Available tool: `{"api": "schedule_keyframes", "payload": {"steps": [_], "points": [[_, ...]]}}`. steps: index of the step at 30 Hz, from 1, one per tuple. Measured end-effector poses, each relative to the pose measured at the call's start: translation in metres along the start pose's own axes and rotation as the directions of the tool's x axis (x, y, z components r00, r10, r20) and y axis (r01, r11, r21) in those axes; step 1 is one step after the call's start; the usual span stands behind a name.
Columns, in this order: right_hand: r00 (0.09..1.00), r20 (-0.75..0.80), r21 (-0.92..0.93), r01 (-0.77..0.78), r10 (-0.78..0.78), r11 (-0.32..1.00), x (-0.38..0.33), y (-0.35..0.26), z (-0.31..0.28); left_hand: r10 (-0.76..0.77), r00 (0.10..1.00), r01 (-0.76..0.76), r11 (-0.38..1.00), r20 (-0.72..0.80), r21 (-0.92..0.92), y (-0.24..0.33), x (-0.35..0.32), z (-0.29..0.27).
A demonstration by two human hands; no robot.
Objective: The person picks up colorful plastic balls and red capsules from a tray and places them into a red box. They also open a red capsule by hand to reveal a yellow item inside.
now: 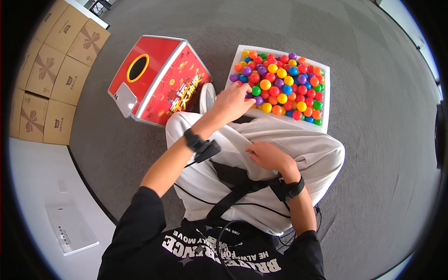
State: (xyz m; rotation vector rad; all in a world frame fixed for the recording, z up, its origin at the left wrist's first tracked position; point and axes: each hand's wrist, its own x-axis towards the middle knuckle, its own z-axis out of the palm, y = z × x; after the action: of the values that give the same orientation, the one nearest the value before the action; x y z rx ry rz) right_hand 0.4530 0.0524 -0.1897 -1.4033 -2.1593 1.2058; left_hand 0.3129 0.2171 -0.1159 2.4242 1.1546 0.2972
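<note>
My left hand (232, 103) reaches into the near left corner of a white tray (327, 100) heaped with small coloured plastic balls. Its fingers are curled down among the balls, and part of a purple ball (249, 95) shows between fingertips and thumb. A green ball (256, 91) and another purple ball (258, 100) lie right beside the fingertips. My right hand (268, 155) rests on my lap over the pale trousers, holding nothing, its fingers loosely apart and slightly bent.
Left of the tray stands a red box (161, 70) with a yellow-ringed round hole; a phone (125, 99) is propped against it. My shoe (207, 97) sits between box and tray. Cardboard cartons (56, 70) are stacked at far left. Black cables (247, 203) cross my lap.
</note>
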Motion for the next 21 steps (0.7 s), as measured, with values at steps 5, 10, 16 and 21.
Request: {"api": "schedule_keyframes", "payload": {"steps": [5, 10, 16, 21], "points": [[0.998, -0.058, 0.082, -0.021, 0.026, 0.996, -0.007, 0.001, 0.002, -0.194, 0.980, 0.181, 0.962, 0.043, 0.203, 0.006, 0.007, 0.062], [0.999, -0.044, 0.042, -0.007, 0.008, 0.999, -0.005, 0.001, -0.001, -0.212, 0.975, 0.220, 0.947, -0.059, 0.235, -0.003, 0.011, 0.079], [0.997, -0.066, -0.002, 0.035, -0.035, 0.999, -0.004, 0.002, 0.001, -0.201, 0.975, 0.220, 0.928, -0.096, 0.300, -0.020, 0.012, 0.090], [1.000, -0.005, 0.009, -0.028, 0.028, 1.000, -0.009, -0.001, -0.004, -0.166, 0.981, 0.175, 0.981, -0.097, 0.089, -0.006, -0.001, 0.049]]}}
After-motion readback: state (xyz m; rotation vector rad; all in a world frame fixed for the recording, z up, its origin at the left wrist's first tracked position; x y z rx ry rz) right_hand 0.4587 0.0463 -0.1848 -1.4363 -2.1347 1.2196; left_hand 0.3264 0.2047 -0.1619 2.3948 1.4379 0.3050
